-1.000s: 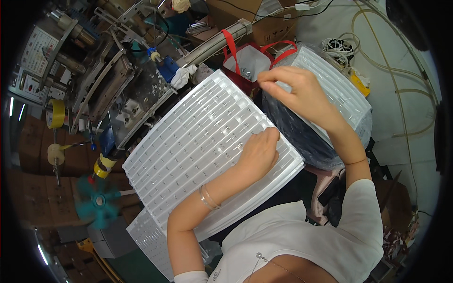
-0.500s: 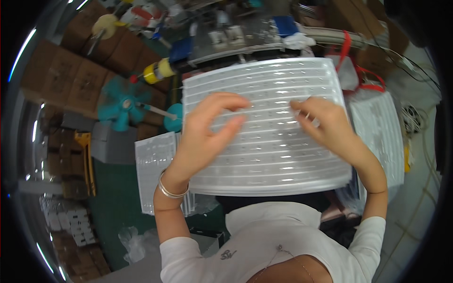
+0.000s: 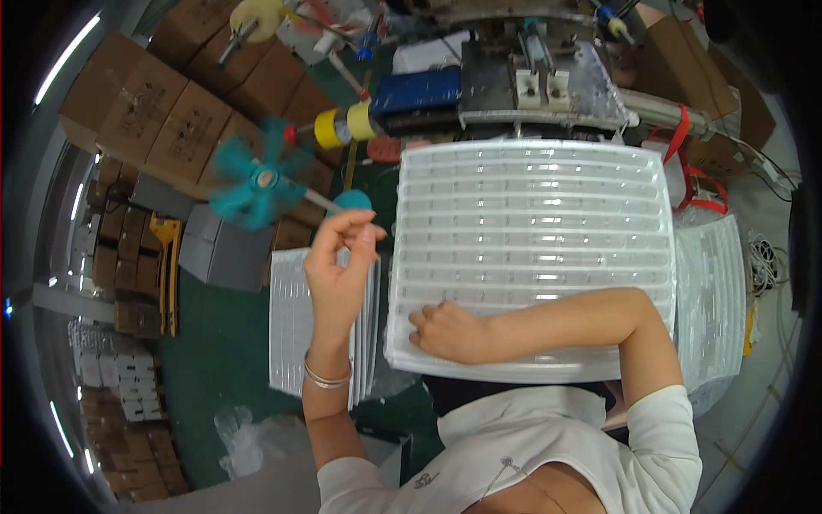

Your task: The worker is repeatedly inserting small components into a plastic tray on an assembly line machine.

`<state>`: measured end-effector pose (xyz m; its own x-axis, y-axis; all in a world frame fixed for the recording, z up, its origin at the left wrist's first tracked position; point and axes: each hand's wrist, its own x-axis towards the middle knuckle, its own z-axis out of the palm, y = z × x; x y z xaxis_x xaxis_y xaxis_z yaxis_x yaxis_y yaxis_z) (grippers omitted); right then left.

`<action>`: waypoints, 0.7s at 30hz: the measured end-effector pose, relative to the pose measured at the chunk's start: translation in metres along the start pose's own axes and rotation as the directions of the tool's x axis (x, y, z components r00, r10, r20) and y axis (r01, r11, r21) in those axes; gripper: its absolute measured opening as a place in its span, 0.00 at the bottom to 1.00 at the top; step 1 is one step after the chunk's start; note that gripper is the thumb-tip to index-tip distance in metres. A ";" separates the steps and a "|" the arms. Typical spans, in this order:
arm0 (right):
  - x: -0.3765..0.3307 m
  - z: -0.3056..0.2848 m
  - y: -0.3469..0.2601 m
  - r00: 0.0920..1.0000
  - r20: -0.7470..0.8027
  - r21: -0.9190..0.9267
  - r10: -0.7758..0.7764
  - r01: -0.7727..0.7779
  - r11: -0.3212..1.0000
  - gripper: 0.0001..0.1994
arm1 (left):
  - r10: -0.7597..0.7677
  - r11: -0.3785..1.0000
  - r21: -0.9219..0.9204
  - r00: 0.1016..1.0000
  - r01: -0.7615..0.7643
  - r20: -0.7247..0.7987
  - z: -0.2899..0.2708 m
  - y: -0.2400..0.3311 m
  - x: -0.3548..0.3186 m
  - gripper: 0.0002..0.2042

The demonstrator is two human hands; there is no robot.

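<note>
In front of me lies a stack of white ribbed plastic trays (image 3: 531,257), the top one with long rows of small, clear, shiny pieces. My right hand (image 3: 449,332) rests at its near left corner, the forearm lying across the near rows. Those fingers are curled in, and whatever they may pinch is hidden. Off the stack's left side, my left hand (image 3: 338,270) is raised, a bracelet (image 3: 328,381) on its wrist. Its thumb and fingertips meet in a pinch; anything between them is too small to make out.
More ribbed trays stand at the left (image 3: 291,321) and under clear plastic at the right (image 3: 711,300). A machine bench (image 3: 488,111) borders the far side. A teal fan (image 3: 264,178) and cardboard boxes (image 3: 184,128) are at the left; cables (image 3: 766,265) lie right.
Both hands were above the middle of the trays. My right hand has come left and nearer, to the corner; my left has moved off the trays' left side. The whole view has shifted.
</note>
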<state>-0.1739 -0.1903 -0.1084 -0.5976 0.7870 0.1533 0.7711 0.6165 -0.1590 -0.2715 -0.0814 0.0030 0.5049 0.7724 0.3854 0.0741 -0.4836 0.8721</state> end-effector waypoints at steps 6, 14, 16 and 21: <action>-0.067 -0.099 0.063 0.958 -0.116 0.634 0.264 -0.133 0.762 0.11 | 0.089 0.994 0.056 0.990 -0.095 0.106 0.060 -0.031 0.035 0.11; -0.175 -0.153 0.169 0.454 -0.306 0.753 0.836 -0.422 0.505 0.10 | 0.509 0.708 0.449 0.834 -0.545 0.211 0.202 -0.024 0.133 0.19; -0.182 -0.149 0.196 0.156 -0.396 0.823 0.905 -0.378 0.425 0.10 | 0.634 0.532 0.596 0.750 -0.601 0.191 0.233 -0.035 0.171 0.21; -0.152 -0.150 0.222 0.206 -0.751 0.488 0.628 -0.468 0.737 0.12 | 0.549 0.409 0.694 0.767 -0.593 0.332 0.228 -0.041 0.188 0.18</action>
<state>0.1214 -0.1764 -0.0205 0.5261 0.5316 0.6638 0.7408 0.0968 -0.6647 0.0167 -0.0101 -0.0285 0.7133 0.1904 0.6745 0.3279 -0.9412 -0.0811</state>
